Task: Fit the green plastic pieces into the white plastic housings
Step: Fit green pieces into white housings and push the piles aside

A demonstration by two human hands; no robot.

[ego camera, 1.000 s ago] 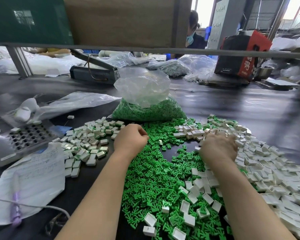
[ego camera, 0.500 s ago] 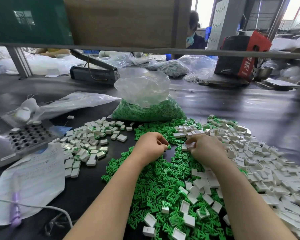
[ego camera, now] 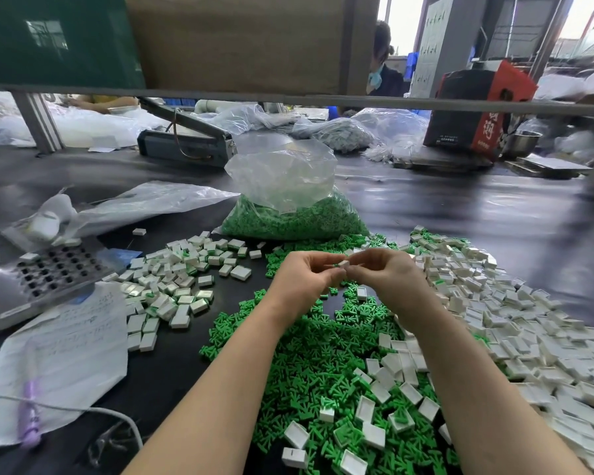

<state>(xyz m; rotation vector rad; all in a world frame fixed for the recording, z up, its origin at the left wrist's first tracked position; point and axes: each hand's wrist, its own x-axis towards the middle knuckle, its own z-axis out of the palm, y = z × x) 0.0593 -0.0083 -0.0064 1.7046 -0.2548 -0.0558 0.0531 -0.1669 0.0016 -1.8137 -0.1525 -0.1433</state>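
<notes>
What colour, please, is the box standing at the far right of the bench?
The box is black and red, with pale characters on its red side, seen in the head view.

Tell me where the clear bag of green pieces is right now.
In the head view, the clear bag of green pieces stands at centre on the black table, just beyond both hands, with the loose green pile spreading out from its base.

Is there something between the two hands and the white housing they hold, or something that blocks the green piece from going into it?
Nothing visible blocks it. The left hand and right hand meet above the green pieces, both pinching the white housing. The fingers hide whether a green piece is already in.
</notes>
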